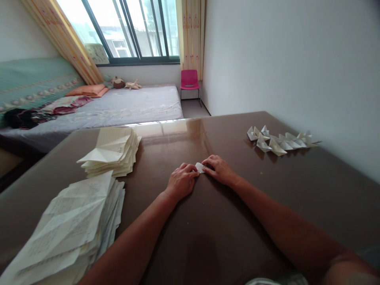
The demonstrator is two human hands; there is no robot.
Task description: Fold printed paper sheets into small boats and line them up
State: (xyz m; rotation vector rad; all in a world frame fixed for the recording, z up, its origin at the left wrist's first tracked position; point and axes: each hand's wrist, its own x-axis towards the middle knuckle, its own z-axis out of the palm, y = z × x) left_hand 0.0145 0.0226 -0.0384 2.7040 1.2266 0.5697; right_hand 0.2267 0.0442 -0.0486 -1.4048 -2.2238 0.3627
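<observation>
Between my two hands a small folded piece of white paper point(200, 168) lies on the brown table. My left hand point(183, 180) pinches its left side, fingers curled and pressed together. On the other side, my right hand point(219, 169) has thumb and fingertips closed on the paper's right edge. The fingers cover part of the paper, so its full shape is hidden. At the table's right stands a group of several folded paper boats point(277, 143).
A stack of creased yellowish paper sheets point(111, 152) lies to the left, with a larger stack of written sheets point(74, 221) nearer me. The glossy table point(190, 229) reaches towards a bed point(142, 101). A pink chair point(190, 80) stands by the far wall.
</observation>
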